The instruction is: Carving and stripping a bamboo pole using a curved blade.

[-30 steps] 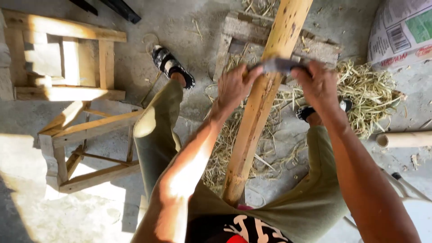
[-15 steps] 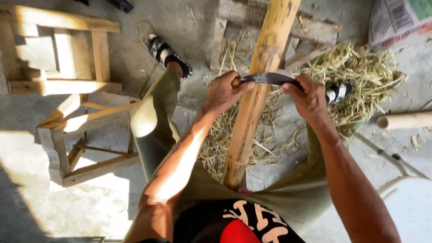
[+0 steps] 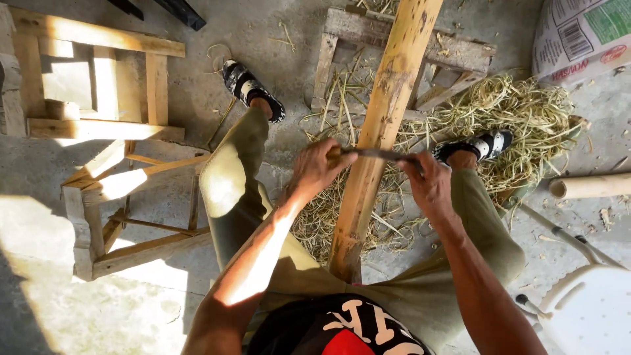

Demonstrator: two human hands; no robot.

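Both fists seemingly gripping blade [image 3: 378, 154] across pole [image 3: 381, 138]

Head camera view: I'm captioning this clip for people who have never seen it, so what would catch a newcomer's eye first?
The long bamboo pole running up the middle between the person's knees, with a dark blade laid across it, gripped at each end by the left hand and right hand. Next, the heap of pale shavings on the concrete floor at right, and the sunlit wooden frames at left.
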